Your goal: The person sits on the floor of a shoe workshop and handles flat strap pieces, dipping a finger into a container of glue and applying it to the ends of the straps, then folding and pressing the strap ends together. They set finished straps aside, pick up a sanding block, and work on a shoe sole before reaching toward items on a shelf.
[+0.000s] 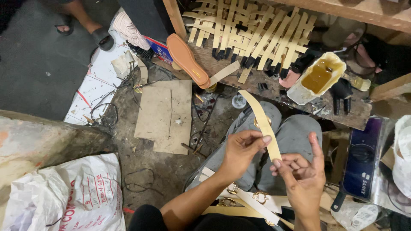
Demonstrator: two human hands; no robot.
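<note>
My left hand (239, 152) and my right hand (302, 175) both pinch a long cream strap (261, 119) that rises tilted above my grey-trousered knees (295, 128). The left thumb and fingers grip the strap's middle; the right fingertips hold its lower end. On my lap lie more cream straps with gold ring buckles (259, 197). Past my knees, a board (239, 72) carries several cream strips with black tips (252, 32) and a cut white container of amber glue (319, 77).
A tan shoe insole (187, 59) leans on the board's left end. Cardboard sheets (165, 115) lie on the dirty floor with loose wires. A white printed sack (72, 196) sits at lower left. Another person's sandalled foot (100, 36) is at top left. A dark pan (361, 162) lies at right.
</note>
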